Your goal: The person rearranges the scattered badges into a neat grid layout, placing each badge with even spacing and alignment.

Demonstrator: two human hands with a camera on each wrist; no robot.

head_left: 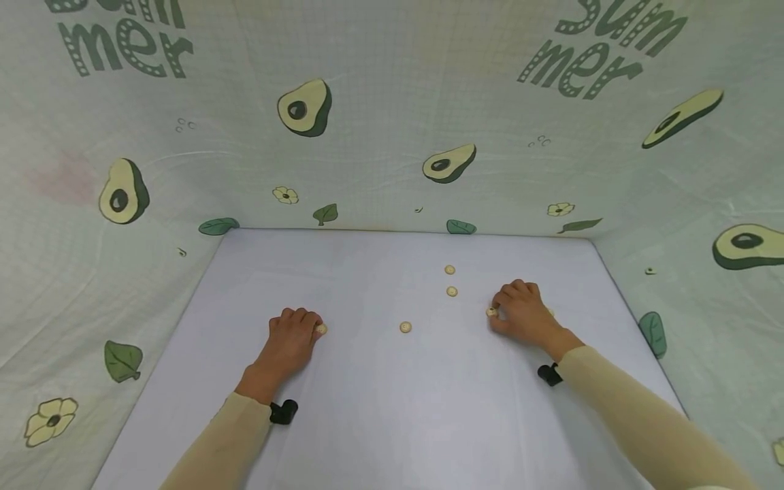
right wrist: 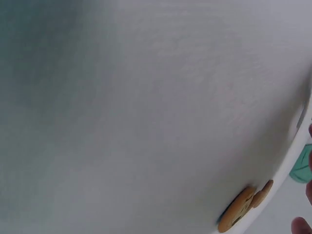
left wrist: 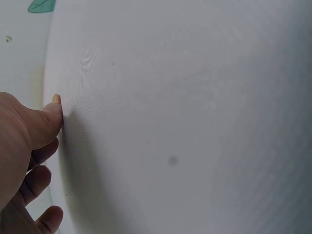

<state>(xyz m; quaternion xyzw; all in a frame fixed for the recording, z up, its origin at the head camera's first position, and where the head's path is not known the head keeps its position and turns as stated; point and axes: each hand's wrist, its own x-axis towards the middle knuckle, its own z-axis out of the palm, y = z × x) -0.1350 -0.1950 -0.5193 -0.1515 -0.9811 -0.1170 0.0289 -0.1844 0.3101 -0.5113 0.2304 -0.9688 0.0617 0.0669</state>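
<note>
My left hand (head_left: 292, 344) pinches a round wooden button (head_left: 321, 329) at its fingertips, on the left of the white table. In the left wrist view, the thin edge of that button (left wrist: 57, 99) shows beyond the thumb tip. Over the table's right half, my right hand (head_left: 522, 314) has another wooden button (head_left: 491, 312) between thumb and fingers, its face tilted up. Behind that hand, a further button (head_left: 550, 312) is mostly hidden. The right wrist view shows two buttons (right wrist: 237, 209) on the cloth, with only a few fingertips at the edge.
Two buttons lie one behind the other, a far one (head_left: 450, 269) and a nearer one (head_left: 452, 291). Another single button (head_left: 405, 327) lies mid-table. White cloth (head_left: 392, 408) covers the table, and avocado-print fabric (head_left: 380, 102) surrounds its back and sides.
</note>
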